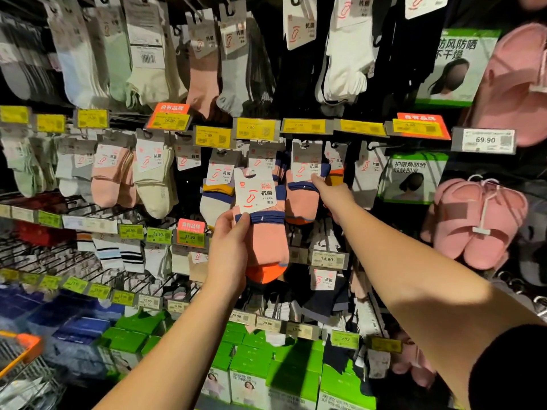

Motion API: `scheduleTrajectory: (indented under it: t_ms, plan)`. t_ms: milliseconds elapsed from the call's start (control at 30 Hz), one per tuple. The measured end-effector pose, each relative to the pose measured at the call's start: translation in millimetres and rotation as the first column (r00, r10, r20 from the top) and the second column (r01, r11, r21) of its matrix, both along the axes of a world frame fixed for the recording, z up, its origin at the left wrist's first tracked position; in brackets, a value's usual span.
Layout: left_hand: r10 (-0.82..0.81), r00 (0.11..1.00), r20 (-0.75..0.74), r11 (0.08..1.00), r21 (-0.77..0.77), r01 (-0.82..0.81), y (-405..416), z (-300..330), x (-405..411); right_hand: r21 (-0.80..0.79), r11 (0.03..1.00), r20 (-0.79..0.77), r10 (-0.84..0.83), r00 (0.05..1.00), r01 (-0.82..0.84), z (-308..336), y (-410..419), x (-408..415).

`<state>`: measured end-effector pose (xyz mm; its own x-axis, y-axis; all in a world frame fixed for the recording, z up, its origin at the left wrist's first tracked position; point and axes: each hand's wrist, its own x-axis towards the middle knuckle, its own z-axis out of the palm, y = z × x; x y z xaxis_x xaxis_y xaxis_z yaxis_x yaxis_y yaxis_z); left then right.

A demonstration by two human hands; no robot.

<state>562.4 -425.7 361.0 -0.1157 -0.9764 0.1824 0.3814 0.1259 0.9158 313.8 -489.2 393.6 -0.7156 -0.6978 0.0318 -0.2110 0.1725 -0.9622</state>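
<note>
My left hand (229, 247) grips a pair of salmon-pink socks (266, 241) with a navy cuff, an orange toe and a white card label, held in front of the rack. My right hand (333, 192) reaches further in and touches a matching pink pair (302, 199) that hangs from a hook; its fingers lie on the navy cuff just under the card label. Whether those fingers pinch the sock is hidden from this angle.
Rows of hanging socks fill the rack, with yellow price tags (256, 129) along the rails. Pink slippers (476, 223) hang at the right. Green boxes (266, 368) stand on the bottom shelf. An orange-edged wire basket (20, 353) shows at lower left.
</note>
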Motion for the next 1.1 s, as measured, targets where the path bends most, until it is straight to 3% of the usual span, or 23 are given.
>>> scheduleTrajectory:
  t_ms: [167, 367, 500, 667, 800, 1100]
  plan:
    - [-0.017, 1.000, -0.012, 1.000, 0.017, 0.017, -4.4, -2.5, -4.1, -0.199, 0.980, 0.084, -0.009, 0.996, 0.026, -16.7, 38.5, 15.0]
    - [-0.058, 0.998, -0.002, 0.998, 0.015, 0.058, -7.8, -2.0, -23.5, -0.303, 0.932, 0.196, 0.265, 0.944, -0.199, -40.5, 79.1, 68.9]
    - [-0.112, 0.993, 0.038, 0.993, -0.020, 0.113, -11.2, 3.5, -36.7, -0.329, 0.884, 0.159, 0.399, 0.903, -0.333, -22.5, 87.3, 80.6]
    - [-0.147, 0.986, 0.078, 0.988, -0.035, 0.150, -15.6, 15.8, -55.4, -0.297, 0.910, -0.006, 0.301, 0.953, -0.290, -4.0, 83.4, 69.8]
    - [-0.114, 0.969, 0.221, 0.992, -0.021, 0.121, -33.0, 30.4, -67.5, -0.285, 0.931, -0.041, 0.227, 0.973, -0.229, 5.6, 70.3, 57.8]
    - [-0.055, 0.941, 0.334, 0.994, -0.066, 0.082, -64.0, 55.8, -85.8, -0.241, 0.959, -0.093, 0.130, 0.987, -0.149, 32.0, 42.5, 40.8]
